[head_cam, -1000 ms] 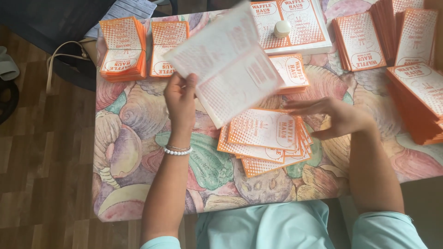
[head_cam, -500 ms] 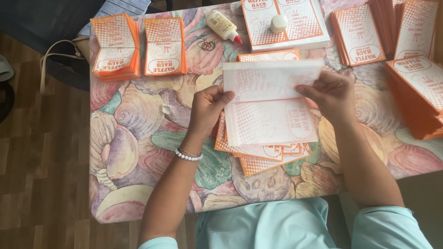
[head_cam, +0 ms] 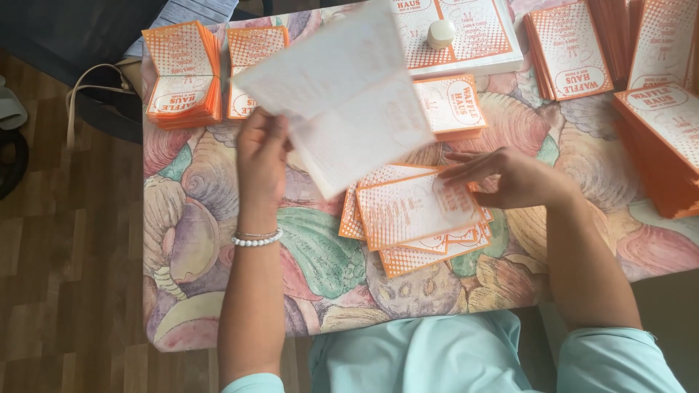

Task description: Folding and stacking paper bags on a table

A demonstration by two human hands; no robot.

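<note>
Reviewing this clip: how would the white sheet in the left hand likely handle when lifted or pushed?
The white sheet looks thin and probably floppy: the left hand lifts it by one edge. Likely very light. Pushed over the loose pile of orange leaflets, it would probably slide.

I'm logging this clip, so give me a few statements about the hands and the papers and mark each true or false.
1. The left hand holds a pale sheet lifted above the table. True.
2. The right hand holds a pen. False: it holds nothing and rests its fingers on the loose pile of orange-edged leaflets.
3. A beaded bracelet sits on the left wrist. True.
4. The tablecloth is plain white. False: it has a coloured shell pattern.
5. A small white cap-like object rests on the large sheet at the far edge. True.
</note>
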